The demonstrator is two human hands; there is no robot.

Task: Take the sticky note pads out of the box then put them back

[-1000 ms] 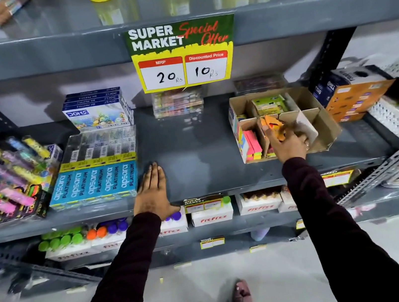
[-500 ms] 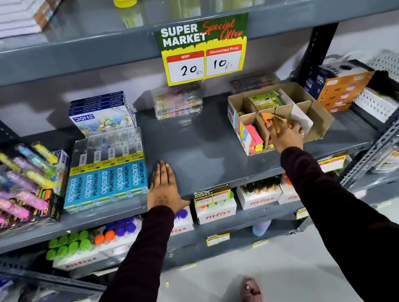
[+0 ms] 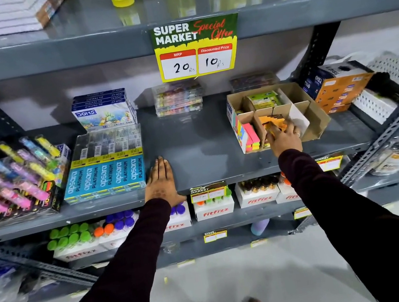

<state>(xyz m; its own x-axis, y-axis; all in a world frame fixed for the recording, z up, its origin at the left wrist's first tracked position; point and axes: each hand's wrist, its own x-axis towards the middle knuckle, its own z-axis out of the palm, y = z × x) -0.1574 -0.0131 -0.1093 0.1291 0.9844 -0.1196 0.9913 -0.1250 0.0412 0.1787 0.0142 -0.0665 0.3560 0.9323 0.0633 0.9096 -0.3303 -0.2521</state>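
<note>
Right hand in the box, at the orange pads

The right hand (image 3: 284,137) reached into the cardboard box (image 3: 318,116), fingers closed around an orange sticky note pad (image 3: 271,123) standing upright at its 12 o'clock, in the middle compartment. Pink and yellow pads (image 3: 251,137) stood at 9 o'clock. The left hand (image 3: 160,180) lay flat and empty on the shelf (image 3: 199,138), well apart; the right was far nearer.
</note>
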